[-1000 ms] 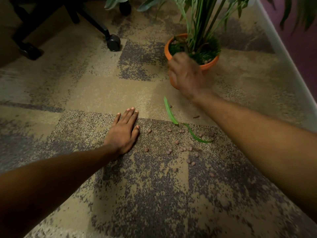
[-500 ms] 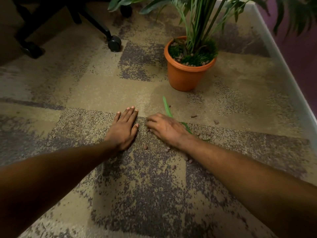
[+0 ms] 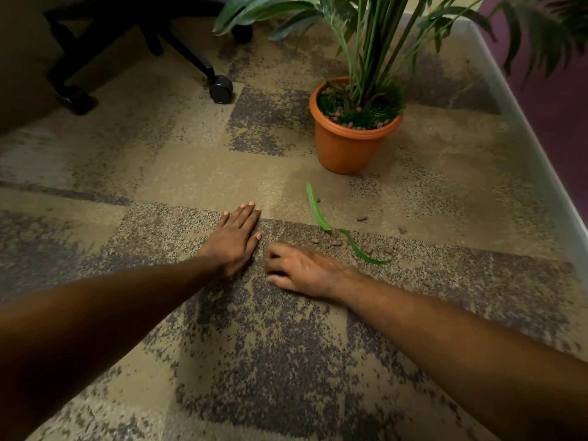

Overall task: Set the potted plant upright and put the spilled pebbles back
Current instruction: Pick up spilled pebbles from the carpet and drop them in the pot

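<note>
Patterned carpet [image 3: 286, 361]: left hand [image 3: 232, 240] flat, released; right hand [image 3: 302, 268] curled, grip unclear, beside scattered pebbles [image 3: 334, 242].

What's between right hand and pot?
Head view: between the right hand and the pot lie a green leaf, a few pebbles and otherwise bare carpet.

Below me spreads a carpet [image 3: 191, 173] of tan tiles mottled with dark purple-grey patches. At the upper left stands the black base of an office chair [image 3: 133, 33], one caster wheel [image 3: 220, 89] resting on the carpet. A pale baseboard [image 3: 525, 128] runs diagonally along the right, with a purple wall [image 3: 560, 100] above it. Two loose green leaves [image 3: 318, 211] lie on the carpet.
</note>
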`<act>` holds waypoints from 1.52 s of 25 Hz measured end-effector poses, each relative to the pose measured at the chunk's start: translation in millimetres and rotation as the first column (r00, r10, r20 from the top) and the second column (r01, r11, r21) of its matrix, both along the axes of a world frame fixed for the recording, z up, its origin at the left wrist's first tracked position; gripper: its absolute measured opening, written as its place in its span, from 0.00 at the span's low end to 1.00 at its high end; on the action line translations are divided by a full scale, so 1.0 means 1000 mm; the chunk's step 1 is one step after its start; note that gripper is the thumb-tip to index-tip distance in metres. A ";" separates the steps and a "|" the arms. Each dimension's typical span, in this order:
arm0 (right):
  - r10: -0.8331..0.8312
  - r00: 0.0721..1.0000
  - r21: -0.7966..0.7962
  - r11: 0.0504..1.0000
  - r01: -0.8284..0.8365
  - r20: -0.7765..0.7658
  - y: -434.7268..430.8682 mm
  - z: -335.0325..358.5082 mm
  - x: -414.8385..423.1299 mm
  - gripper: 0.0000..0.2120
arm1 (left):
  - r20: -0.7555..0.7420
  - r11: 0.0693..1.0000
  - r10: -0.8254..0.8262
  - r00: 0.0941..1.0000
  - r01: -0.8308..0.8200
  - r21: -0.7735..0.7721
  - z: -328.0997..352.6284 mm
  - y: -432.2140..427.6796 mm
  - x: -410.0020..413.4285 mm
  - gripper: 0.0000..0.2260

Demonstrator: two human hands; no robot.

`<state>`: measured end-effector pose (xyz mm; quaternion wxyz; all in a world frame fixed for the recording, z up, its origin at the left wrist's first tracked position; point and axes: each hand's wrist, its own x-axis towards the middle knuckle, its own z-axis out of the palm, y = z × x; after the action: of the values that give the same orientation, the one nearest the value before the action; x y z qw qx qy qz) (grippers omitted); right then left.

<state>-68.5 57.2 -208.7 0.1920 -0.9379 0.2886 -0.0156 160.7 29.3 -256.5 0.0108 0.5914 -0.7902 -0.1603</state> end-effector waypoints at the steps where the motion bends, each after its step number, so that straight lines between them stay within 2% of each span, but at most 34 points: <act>1: 0.029 1.000 -0.024 0.999 -0.029 -0.013 0.004 -0.002 -0.001 0.10 | 0.004 1.000 0.001 1.000 -0.001 -0.002 0.000 -0.001 0.000 0.32; 4: 0.039 0.999 -0.009 0.999 -0.039 0.020 0.005 -0.006 -0.002 0.09 | 0.020 1.000 0.012 1.000 -0.012 -0.005 0.000 0.000 -0.003 0.32; 6: 0.005 0.999 -0.106 0.994 -0.001 0.035 -0.004 0.001 -0.002 0.09 | 0.002 0.999 0.032 0.999 -0.032 -0.027 0.000 0.003 -0.007 0.32; 8: -0.078 0.992 -0.181 0.979 0.095 0.095 -0.024 0.011 -0.009 0.10 | -0.035 0.995 0.075 0.997 -0.077 -0.063 0.002 0.004 -0.014 0.31; 11: -0.192 0.941 -0.211 0.944 0.255 0.279 -0.064 0.038 -0.022 0.07 | -0.064 0.987 0.141 0.988 -0.146 -0.074 0.005 0.002 -0.023 0.30; 13: -0.290 0.875 -0.173 0.909 0.378 0.387 -0.094 0.057 -0.034 0.11 | -0.095 0.990 0.116 0.989 -0.122 -0.066 0.007 0.004 -0.027 0.29; 15: -0.407 0.806 -0.183 0.835 0.519 0.430 -0.126 0.075 -0.042 0.11 | -0.127 0.995 0.046 0.991 -0.057 -0.079 0.006 0.012 -0.031 0.28; 16: -0.463 0.773 -0.176 0.798 0.577 0.434 -0.140 0.084 -0.044 0.11 | -0.123 0.996 0.007 0.992 -0.018 -0.089 0.005 0.017 -0.032 0.27; 20: -0.509 0.737 -0.235 0.727 0.645 0.445 -0.185 0.115 -0.054 0.09 | -0.074 0.993 -0.055 0.996 0.047 -0.107 0.002 0.022 -0.033 0.27; 23: -0.569 0.742 -0.254 0.705 0.662 0.353 -0.203 0.122 -0.053 0.13 | -0.067 0.992 -0.055 0.996 0.047 -0.115 0.002 0.020 -0.031 0.28; 25: -0.625 0.706 -0.208 0.682 0.701 0.332 -0.212 0.122 -0.053 0.16 | -0.060 0.991 -0.055 0.997 0.047 -0.122 -0.001 0.020 -0.030 0.28; 29: -0.604 0.711 -0.254 0.670 0.697 0.359 -0.200 0.120 -0.058 0.13 | -0.053 0.990 -0.057 0.997 0.050 -0.135 -0.005 0.017 -0.030 0.28; 33: -0.389 0.850 -0.480 0.705 0.523 0.355 -0.170 0.110 -0.063 0.07 | -0.029 0.989 -0.066 0.997 0.062 -0.135 -0.006 0.017 -0.030 0.29; 38: -0.289 0.920 -0.511 0.767 0.388 0.264 -0.134 0.079 -0.069 0.06 | -0.074 0.992 -0.042 0.996 0.033 -0.119 -0.003 0.014 -0.036 0.29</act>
<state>-137.7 -77.2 -129.6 -0.0702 -0.8801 0.4186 -0.2129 124.4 43.5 -259.2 0.0725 0.5682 -0.8083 -0.1361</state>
